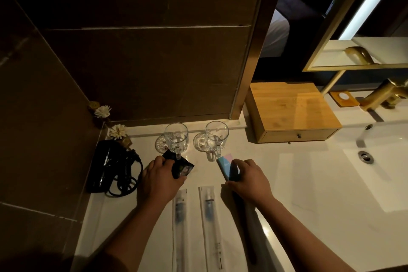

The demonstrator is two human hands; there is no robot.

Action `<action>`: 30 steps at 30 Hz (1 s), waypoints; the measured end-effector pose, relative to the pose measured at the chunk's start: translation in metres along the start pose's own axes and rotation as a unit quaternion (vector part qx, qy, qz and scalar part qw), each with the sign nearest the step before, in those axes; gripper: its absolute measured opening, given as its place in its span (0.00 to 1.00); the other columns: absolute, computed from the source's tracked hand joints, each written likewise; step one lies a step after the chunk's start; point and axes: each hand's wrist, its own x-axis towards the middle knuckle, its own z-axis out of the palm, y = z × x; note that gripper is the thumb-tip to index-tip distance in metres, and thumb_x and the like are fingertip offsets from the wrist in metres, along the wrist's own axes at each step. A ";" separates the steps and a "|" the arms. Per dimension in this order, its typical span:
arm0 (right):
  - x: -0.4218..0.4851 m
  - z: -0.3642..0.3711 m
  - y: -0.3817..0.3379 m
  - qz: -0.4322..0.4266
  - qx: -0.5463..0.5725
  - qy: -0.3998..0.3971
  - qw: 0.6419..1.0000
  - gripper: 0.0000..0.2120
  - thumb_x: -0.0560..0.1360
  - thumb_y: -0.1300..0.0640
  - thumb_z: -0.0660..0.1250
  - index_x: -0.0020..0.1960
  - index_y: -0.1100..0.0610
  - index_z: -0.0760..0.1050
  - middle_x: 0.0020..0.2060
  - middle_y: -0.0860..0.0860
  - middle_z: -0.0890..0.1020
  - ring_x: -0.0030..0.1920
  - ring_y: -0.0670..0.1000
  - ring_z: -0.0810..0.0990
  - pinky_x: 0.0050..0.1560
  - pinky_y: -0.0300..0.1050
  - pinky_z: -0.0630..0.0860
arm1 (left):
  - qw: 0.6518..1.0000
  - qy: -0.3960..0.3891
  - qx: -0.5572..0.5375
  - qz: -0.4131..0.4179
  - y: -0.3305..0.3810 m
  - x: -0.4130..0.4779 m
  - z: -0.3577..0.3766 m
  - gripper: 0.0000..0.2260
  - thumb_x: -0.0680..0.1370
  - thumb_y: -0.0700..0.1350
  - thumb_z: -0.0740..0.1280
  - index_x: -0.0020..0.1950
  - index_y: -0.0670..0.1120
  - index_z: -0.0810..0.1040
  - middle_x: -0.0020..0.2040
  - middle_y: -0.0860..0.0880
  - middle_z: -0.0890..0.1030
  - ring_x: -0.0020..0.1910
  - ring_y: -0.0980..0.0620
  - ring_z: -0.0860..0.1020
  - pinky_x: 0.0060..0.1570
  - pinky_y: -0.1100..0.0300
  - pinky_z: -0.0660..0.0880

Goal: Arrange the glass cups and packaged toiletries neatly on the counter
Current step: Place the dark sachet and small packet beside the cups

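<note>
- Two cups [176,137] stand on coasters.
- Left hand [160,180] grips dark packet [182,169]; right hand [248,178] grips pastel box [226,164].
- Next: likely square both below cups.

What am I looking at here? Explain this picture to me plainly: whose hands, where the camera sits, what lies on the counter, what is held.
There is no machine: a person wears one camera on the head, looking down at their own bare hands. The left hand grips a small black packet; the right hand holds a pastel blue-and-pink box. On the white counter stand two clear glass handled cups on coasters. Nearer the person lie two long wrapped toothbrushes. A black hair dryer with cord sits at the left, a wooden drawer box at the right.
</note>
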 end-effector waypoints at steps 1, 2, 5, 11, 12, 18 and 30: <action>0.001 -0.001 0.001 -0.004 -0.003 -0.012 1.000 0.22 0.65 0.45 0.76 0.56 0.45 0.73 0.53 0.48 0.76 0.49 0.50 0.75 0.45 0.43 0.78 | 1.000 -0.009 -0.008 0.008 -0.001 0.001 0.000 0.23 0.71 0.62 0.69 0.61 0.50 0.80 0.63 0.47 0.78 0.62 0.44 0.75 0.62 0.47 0.73; 0.002 -0.002 0.002 -0.008 -0.006 -0.019 1.000 0.23 0.64 0.47 0.76 0.57 0.45 0.74 0.54 0.49 0.76 0.49 0.51 0.75 0.45 0.42 0.78 | 1.000 -0.016 -0.019 0.017 -0.003 0.002 0.001 0.23 0.73 0.61 0.69 0.63 0.50 0.80 0.67 0.47 0.77 0.64 0.45 0.75 0.64 0.46 0.72; 0.003 -0.001 0.004 -0.021 0.000 -0.018 1.000 0.25 0.65 0.51 0.77 0.61 0.47 0.74 0.55 0.50 0.77 0.50 0.51 0.75 0.43 0.38 0.74 | 0.997 -0.033 -0.049 0.043 -0.010 0.000 0.003 0.23 0.76 0.54 0.69 0.71 0.51 0.75 0.75 0.48 0.72 0.72 0.45 0.70 0.69 0.44 0.69; 0.001 0.001 0.005 -0.030 0.020 -0.003 0.999 0.27 0.67 0.51 0.77 0.64 0.48 0.73 0.56 0.51 0.79 0.52 0.52 0.76 0.46 0.43 0.78 | 0.995 -0.067 -0.035 0.064 -0.020 0.001 0.004 0.24 0.79 0.46 0.68 0.75 0.51 0.70 0.79 0.49 0.67 0.78 0.45 0.61 0.73 0.44 0.61; 0.001 0.000 0.005 -0.027 0.026 -0.002 0.999 0.28 0.66 0.50 0.77 0.64 0.49 0.73 0.56 0.52 0.79 0.52 0.52 0.76 0.46 0.44 0.78 | 0.994 -0.072 -0.034 0.068 -0.021 0.003 0.003 0.24 0.79 0.45 0.68 0.75 0.52 0.70 0.79 0.50 0.66 0.78 0.45 0.60 0.74 0.44 0.60; 0.001 0.002 -0.003 0.005 -0.002 0.030 1.000 0.25 0.64 0.32 0.70 0.52 0.48 0.75 0.46 0.47 0.78 0.45 0.48 0.74 0.40 0.43 0.77 | 0.990 -0.083 -0.048 0.108 -0.028 0.002 0.002 0.25 0.79 0.38 0.65 0.76 0.50 0.70 0.78 0.49 0.68 0.78 0.45 0.62 0.75 0.49 0.62; 0.010 -0.023 0.012 -0.062 -0.068 0.022 0.996 0.22 0.66 0.44 0.73 0.58 0.50 0.77 0.51 0.51 0.77 0.49 0.49 0.69 0.42 0.42 0.70 | 0.980 -0.084 -0.115 0.137 -0.040 -0.011 0.005 0.24 0.79 0.28 0.60 0.73 0.45 0.72 0.78 0.45 0.68 0.79 0.45 0.61 0.74 0.58 0.54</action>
